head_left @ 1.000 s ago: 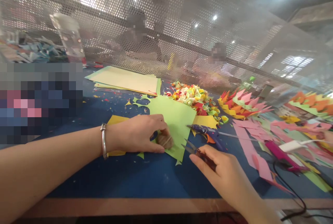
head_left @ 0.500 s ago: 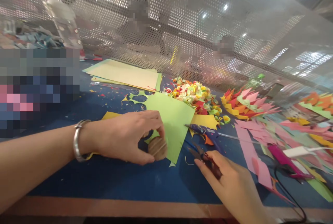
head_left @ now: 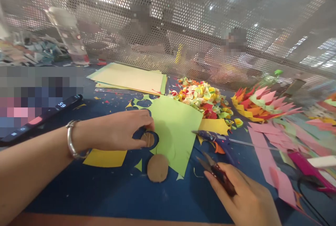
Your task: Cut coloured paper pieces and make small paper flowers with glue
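My left hand (head_left: 119,129), with a silver bangle on its wrist, reaches over the notched edge of a light green paper sheet (head_left: 177,121). Its thumb and index finger are apart; a small brown patch shows between them, too hidden to name. A brown cardboard disc (head_left: 157,168) lies flat on the blue table just below these fingers, apart from them. My right hand (head_left: 245,191) is closed around small scissors (head_left: 219,175) with dark red handles, their blades parted and pointing up-left. A blue glue gun (head_left: 214,136) lies just beyond, its nozzle by the green sheet.
Yellow paper (head_left: 106,157) and a phone (head_left: 68,101) lie left. Behind are stacked paper sheets (head_left: 128,77) and a heap of folded paper pieces (head_left: 202,94). Spiky paper crowns (head_left: 262,103), pink strips (head_left: 262,152) and a magenta tool (head_left: 311,171) occupy the right. Perforated metal screen (head_left: 168,44) stands behind.
The cardboard disc was between my left thumb and index finger; now it lies on the table, free of them. My left hand has shifted left and slightly up. The scissors remain in my right hand.
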Action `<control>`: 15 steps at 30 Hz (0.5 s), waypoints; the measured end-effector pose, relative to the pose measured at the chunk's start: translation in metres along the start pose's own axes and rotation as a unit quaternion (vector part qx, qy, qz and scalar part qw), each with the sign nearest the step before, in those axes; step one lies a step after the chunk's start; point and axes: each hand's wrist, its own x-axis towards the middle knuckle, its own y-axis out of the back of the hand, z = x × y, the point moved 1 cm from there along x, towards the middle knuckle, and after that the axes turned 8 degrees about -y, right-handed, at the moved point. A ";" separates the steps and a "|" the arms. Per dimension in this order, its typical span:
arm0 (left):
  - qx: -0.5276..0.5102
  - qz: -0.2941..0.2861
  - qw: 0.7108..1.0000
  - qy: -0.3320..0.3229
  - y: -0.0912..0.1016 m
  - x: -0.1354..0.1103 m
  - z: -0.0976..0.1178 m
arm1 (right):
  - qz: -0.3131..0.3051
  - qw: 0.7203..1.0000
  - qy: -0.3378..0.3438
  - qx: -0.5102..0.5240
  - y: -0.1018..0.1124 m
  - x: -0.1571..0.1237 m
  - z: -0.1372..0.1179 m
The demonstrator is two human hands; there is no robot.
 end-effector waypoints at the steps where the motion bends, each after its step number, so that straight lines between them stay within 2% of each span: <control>1: -0.005 0.000 1.000 0.000 -0.001 0.000 0.001 | -0.003 1.000 0.007 0.000 0.000 0.000 0.001; 8: -0.025 -0.013 1.000 0.010 0.000 0.001 0.008 | -0.013 0.999 0.029 0.001 0.000 0.000 0.003; 13: -0.081 -0.014 0.994 0.073 0.002 0.007 0.005 | -0.016 0.999 0.031 0.007 0.000 -0.002 0.005; 15: -0.116 0.009 0.989 0.091 0.001 0.010 0.003 | -0.023 0.999 0.035 0.006 0.001 -0.002 0.007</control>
